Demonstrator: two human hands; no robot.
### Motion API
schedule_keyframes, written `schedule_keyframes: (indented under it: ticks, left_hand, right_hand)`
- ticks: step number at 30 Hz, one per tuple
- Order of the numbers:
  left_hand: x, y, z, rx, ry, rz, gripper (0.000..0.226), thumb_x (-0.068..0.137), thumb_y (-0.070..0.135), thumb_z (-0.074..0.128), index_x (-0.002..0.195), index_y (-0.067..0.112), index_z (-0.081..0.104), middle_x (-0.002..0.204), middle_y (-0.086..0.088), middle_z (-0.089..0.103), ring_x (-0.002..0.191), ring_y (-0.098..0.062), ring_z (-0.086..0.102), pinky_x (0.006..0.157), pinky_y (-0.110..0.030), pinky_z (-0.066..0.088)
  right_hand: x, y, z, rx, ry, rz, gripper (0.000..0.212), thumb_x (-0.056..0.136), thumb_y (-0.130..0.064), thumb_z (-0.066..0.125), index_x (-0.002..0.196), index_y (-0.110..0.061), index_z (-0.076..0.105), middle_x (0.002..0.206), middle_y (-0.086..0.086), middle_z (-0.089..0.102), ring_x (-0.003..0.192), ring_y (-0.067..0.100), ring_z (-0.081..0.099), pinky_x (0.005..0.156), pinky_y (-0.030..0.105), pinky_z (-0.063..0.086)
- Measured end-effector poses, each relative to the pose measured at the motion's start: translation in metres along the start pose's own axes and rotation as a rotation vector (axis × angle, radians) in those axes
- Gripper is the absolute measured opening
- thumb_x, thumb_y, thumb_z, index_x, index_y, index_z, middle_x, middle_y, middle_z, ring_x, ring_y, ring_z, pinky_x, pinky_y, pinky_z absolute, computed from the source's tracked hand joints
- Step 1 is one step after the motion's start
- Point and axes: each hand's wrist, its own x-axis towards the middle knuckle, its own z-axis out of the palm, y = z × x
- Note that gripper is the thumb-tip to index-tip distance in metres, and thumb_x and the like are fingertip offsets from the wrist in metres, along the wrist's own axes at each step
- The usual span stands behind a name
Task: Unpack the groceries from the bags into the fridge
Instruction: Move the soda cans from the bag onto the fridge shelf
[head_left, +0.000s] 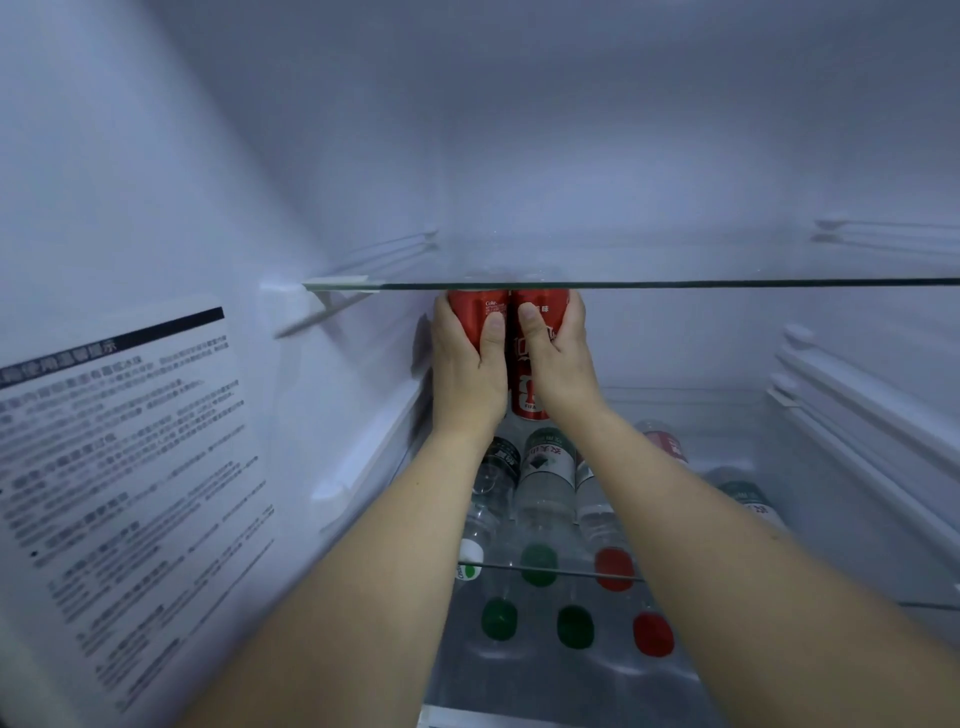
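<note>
I look into an open fridge. My left hand (467, 364) grips a red cola can (475, 312) and my right hand (558, 353) grips a second red cola can (530, 384). Both cans are side by side, upright, just under the front edge of the upper glass shelf (675, 283), near the back left of the fridge. The can tops are hidden behind the shelf edge. I cannot tell whether the cans stand on the lower shelf or hang above it.
Several clear water bottles (545, 488) with green, red and white caps lie on the lower glass shelf (571, 574), caps toward me, below my forearms. A printed label (119, 467) covers the left wall. Shelf rails (857, 395) run along the right wall.
</note>
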Motion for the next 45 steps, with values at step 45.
schedule_keyframes:
  ticks: [45]
  left_hand:
    - [-0.009,0.010,-0.005,0.064,-0.062,-0.265,0.067,0.090,0.054,0.053,0.143,0.022,0.028,0.131,0.005,0.053,0.114,-0.013,0.055,0.099,-0.039,0.050]
  right_hand:
    - [-0.013,-0.012,-0.013,-0.004,-0.116,0.266,0.112,0.075,-0.075,0.059,0.154,-0.030,-0.008,0.164,0.001,0.004,0.149,0.019,0.015,0.118,0.050,0.025]
